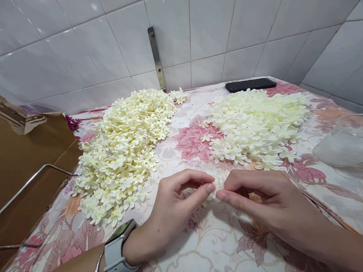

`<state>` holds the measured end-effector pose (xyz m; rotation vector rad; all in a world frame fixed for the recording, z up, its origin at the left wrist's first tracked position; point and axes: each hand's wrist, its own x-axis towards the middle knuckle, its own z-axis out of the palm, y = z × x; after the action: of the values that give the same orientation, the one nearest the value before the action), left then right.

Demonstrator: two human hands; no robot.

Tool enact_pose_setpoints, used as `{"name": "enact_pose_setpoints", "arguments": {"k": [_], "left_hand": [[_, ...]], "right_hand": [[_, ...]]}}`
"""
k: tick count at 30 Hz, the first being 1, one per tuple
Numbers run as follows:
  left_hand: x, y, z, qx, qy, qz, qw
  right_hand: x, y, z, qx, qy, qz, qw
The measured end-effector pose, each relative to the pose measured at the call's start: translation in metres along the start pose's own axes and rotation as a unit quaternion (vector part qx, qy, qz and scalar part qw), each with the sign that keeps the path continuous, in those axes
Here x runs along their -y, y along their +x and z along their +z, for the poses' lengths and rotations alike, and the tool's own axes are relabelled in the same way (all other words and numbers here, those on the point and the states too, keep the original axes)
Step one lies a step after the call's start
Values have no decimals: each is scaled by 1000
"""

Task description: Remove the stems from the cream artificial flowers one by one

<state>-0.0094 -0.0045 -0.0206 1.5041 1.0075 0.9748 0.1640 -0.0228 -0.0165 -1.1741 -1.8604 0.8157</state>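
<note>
My left hand (176, 202) and my right hand (265, 200) meet fingertip to fingertip low over the table, both pinching one small cream-white flower (218, 182) between them. The flower is mostly hidden by the fingers. On my left wrist sits a grey smartwatch (117, 250) with a thin bangle. A large heap of the same small cream flowers (127, 147) lies to the left, and a second, whiter heap (254, 123) lies to the right, just beyond my hands.
The table carries a pink floral cloth (200, 241). An open cardboard box (20, 162) with a metal wire stands at the left edge. A black phone (250, 84) lies by the tiled wall. A clear plastic bag (348, 146) sits at the right.
</note>
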Motion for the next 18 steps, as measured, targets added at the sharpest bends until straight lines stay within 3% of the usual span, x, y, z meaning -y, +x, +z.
{"name": "enact_pose_setpoints", "arguments": {"k": [6,12,18], "left_hand": [[2,9,-1,-81,-68,-38,994],[4,10,-2,-90,-83,-43,992],[2,10,-2,-95,-70,-42,992]], "right_hand": [[-3,1,0,-43,35,84,995],[-9,3,2,-34,83,140,986],[-8,2,2,-38,91,138,986]]}}
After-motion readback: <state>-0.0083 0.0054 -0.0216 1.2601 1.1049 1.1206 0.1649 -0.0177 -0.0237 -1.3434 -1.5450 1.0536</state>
